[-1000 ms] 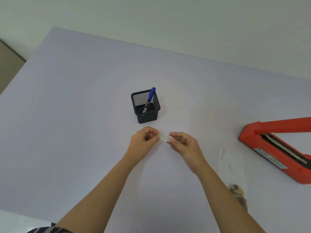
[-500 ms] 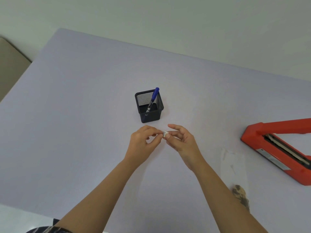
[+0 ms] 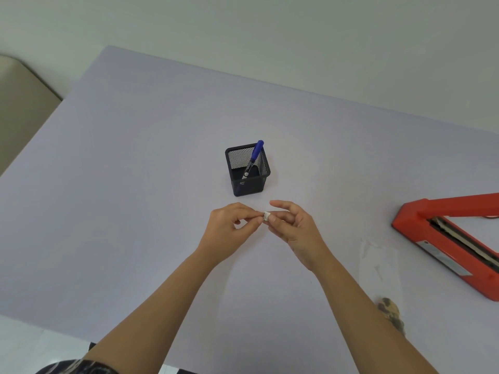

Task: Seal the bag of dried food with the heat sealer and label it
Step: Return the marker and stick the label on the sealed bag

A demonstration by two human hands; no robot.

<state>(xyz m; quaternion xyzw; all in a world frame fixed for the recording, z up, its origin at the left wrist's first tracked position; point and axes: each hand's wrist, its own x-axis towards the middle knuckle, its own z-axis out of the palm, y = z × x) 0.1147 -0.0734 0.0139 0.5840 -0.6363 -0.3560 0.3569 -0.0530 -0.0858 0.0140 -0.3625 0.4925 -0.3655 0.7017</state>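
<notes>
While hands pinch a label, pen fills holder.

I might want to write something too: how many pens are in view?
1. A single blue pen leans tilted inside the black mesh holder, beyond the hands in the middle of the table. The holder's dark floor could hide something short, but nothing else shows.

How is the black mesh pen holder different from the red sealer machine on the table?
The pen holder is a black, upright mesh box; the heat sealer is red, long and low. The holder keeps a blue pen and stands mid-table; the sealer lies at the right edge with its arm raised. Both rest on the table.
</notes>
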